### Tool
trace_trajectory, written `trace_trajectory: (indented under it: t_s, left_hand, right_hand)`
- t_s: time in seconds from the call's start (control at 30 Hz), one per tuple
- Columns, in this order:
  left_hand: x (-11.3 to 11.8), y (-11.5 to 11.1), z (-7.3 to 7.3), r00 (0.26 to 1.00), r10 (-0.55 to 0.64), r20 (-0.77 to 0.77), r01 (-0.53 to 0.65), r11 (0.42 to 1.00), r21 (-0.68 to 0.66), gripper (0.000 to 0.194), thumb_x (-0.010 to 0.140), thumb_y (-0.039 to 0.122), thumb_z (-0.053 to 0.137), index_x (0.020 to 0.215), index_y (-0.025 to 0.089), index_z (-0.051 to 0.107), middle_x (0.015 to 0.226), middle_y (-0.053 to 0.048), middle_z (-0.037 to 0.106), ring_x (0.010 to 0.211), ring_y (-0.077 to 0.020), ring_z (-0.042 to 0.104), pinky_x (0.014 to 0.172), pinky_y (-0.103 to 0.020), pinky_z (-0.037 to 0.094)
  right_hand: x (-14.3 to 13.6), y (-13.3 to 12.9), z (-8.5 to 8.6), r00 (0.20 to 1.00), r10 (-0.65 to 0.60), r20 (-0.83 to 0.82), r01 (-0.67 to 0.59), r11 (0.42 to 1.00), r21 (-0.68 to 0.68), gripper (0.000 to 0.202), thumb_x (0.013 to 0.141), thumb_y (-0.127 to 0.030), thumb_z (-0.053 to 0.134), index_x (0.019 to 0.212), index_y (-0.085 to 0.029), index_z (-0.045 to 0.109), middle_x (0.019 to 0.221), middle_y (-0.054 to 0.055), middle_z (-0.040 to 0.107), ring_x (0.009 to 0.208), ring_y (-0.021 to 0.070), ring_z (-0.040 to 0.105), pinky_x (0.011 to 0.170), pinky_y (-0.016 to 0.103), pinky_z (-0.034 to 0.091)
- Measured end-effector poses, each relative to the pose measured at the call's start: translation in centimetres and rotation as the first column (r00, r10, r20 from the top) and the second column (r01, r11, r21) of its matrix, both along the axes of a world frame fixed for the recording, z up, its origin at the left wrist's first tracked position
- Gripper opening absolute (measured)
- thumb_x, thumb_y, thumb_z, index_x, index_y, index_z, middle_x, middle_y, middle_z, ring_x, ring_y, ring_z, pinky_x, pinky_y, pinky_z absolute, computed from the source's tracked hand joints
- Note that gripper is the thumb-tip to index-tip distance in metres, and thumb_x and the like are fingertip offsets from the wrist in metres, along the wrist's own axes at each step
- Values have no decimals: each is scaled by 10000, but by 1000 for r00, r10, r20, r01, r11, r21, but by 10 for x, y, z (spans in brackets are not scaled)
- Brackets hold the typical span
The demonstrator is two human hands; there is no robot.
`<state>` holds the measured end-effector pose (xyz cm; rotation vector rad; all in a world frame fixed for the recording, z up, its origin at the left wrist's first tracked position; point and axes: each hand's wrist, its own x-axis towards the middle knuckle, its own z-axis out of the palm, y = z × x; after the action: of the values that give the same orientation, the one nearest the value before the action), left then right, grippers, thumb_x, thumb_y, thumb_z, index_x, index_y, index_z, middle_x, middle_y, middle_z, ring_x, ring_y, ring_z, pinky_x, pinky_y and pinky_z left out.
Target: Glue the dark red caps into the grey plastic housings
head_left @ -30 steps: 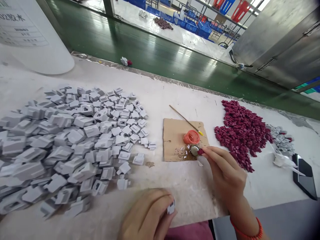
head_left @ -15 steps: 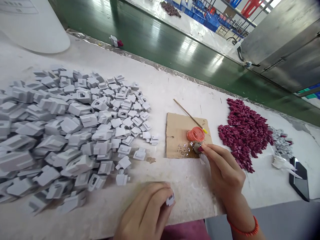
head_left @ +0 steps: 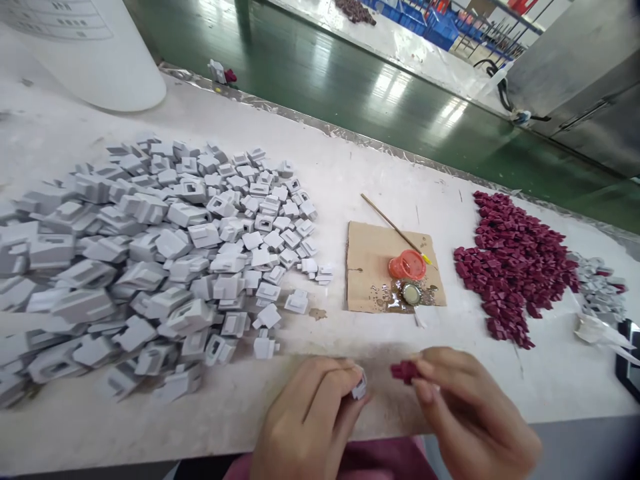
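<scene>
In the head view, my left hand (head_left: 313, 410) is closed around a small grey plastic part (head_left: 359, 385) with a slot in its end, near the table's front edge. To its right, my right hand (head_left: 470, 410) pinches a small maroon plastic part (head_left: 405, 371) between thumb and fingertips. A gap separates the two parts. Beyond the hands lies a piece of cardboard (head_left: 373, 263) carrying a small red cup (head_left: 407, 265), a bottle cap (head_left: 411, 293) with liquid around it, and the yellow-tipped end of a thin stick (head_left: 393, 220).
A big pile of grey parts (head_left: 200, 253) covers the left side. At the right are a maroon heap (head_left: 515, 260), a smaller grey heap (head_left: 600, 287), crumpled tissue (head_left: 600, 330) and a dark phone (head_left: 627, 360). Behind runs a green conveyor belt (head_left: 325, 73); a white container (head_left: 100, 60) stands far left.
My right hand has moved from the bottle cap on the cardboard back toward my left hand, carrying the maroon part. My left hand keeps its hold on the grey part. The view has shifted slightly.
</scene>
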<state>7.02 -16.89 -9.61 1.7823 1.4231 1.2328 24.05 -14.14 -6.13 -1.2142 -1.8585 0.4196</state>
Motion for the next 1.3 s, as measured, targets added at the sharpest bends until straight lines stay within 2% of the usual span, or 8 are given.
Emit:
trace_trajectory:
  t_s: [0.1, 0.27, 0.63, 0.9, 1.1, 1.17, 1.23, 1.3]
  left_hand:
    - [-2, 1, 0, 1000, -18, -13, 18, 1000, 22, 170, 846, 48, 608, 952, 180, 595, 842, -13, 685, 808, -128, 671, 787, -204, 554]
    - [-4, 1, 0, 999, -25, -36, 26, 999, 21, 176, 846, 39, 602, 955, 177, 585, 873, -17, 695, 839, -125, 673, 805, -196, 553]
    - [-3, 0, 0, 1000, -8, -15, 9, 1000, 13, 178, 841, 42, 607, 946, 184, 586, 858, -15, 695, 809, -128, 679, 782, -202, 562]
    - [-3, 1, 2, 999, -19, -41, 19, 1000, -2, 142, 860, 65, 593, 932, 187, 597, 840, -8, 699, 802, -128, 678, 779, -212, 563]
    - [-8, 1, 1, 998, -26, -49, 24, 999, -48, 215, 831, 89, 637, 1003, 209, 592, 899, -19, 706, 820, -149, 689, 765, -227, 579]
    - [-10, 0, 5, 998, -26, 54, 34, 988, -154, 349, 822, 129, 660, 1137, 253, 575, 961, -7, 718, 831, -143, 701, 773, -220, 584]
    - [-14, -2, 11, 967, -13, 256, 94, 948, -306, 429, 846, 185, 651, 1239, 326, 549, 1034, 10, 725, 899, -130, 704, 816, -207, 571]
    - [-21, -2, 21, 872, 40, 488, 206, 874, -439, 365, 882, 258, 626, 1227, 368, 582, 1079, 14, 729, 984, -129, 690, 871, -212, 546]
  right_hand:
    - [-12, -11, -5, 995, 91, -43, -93, 995, -24, 275, 807, -19, 622, 1021, -189, 654, 855, 47, 660, 750, 164, 651, 572, 248, 578]
    - [-15, -14, -7, 989, 143, -27, -144, 988, -56, 292, 810, -2, 612, 1039, -180, 643, 879, 57, 656, 784, 165, 659, 605, 241, 597]
    - [-18, -12, -3, 987, 161, 9, -160, 987, -32, 277, 808, -4, 618, 1030, -161, 668, 894, 61, 667, 788, 175, 667, 589, 240, 608]
    - [-20, -9, 3, 968, 231, 100, -222, 970, -99, 274, 858, -18, 583, 1086, -160, 637, 933, 72, 662, 841, 175, 661, 679, 249, 622]
    - [-11, -12, -5, 949, 292, 115, -274, 950, -146, 325, 927, -88, 516, 1236, -182, 551, 1035, 65, 638, 953, 152, 637, 785, 215, 582]
    - [0, -13, -9, 965, 210, 156, -193, 974, -118, 382, 950, -192, 520, 1329, -195, 479, 1066, 62, 632, 948, 146, 634, 804, 205, 559]
    - [20, -10, -13, 984, -27, 175, 40, 997, -66, 449, 946, -303, 537, 1371, -200, 437, 1040, 57, 631, 904, 153, 632, 841, 231, 527]
    - [50, -2, -19, 930, -299, 212, 306, 952, 0, 449, 928, -384, 547, 1332, -196, 494, 985, 64, 632, 924, 194, 614, 931, 309, 466]
